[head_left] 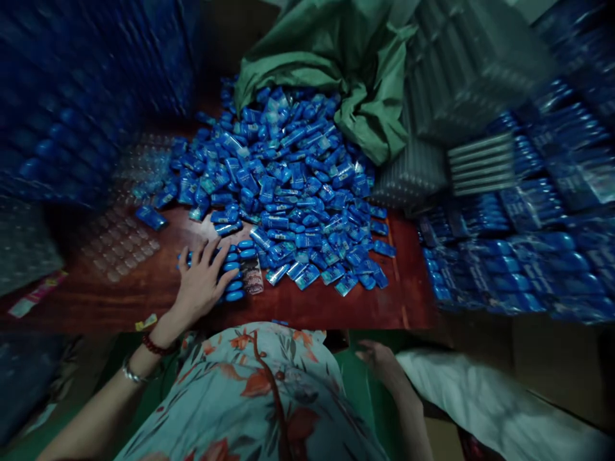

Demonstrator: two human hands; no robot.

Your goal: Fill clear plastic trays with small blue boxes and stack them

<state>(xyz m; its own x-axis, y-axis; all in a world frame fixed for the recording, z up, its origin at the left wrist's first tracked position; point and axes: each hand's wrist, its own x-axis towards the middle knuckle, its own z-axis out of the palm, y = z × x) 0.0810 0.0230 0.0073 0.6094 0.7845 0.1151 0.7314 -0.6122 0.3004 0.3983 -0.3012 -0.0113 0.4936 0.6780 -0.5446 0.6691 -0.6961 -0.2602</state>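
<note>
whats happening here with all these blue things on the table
A person sits at a reddish wooden table heaped with small blue packets. The left hand lies flat on a clear tray filled with blue pieces at the near edge of the heap. The right hand hangs below the table edge, holding nothing visible. A green sack lies open behind the pile, and stacks of filled trays stand on the right.

A pale teal garment (pixel 259 397) printed with red-orange leaves; the left wrist wears a red bead bracelet (pixel 156 347) and a silver bangle (pixel 132 374).
</note>
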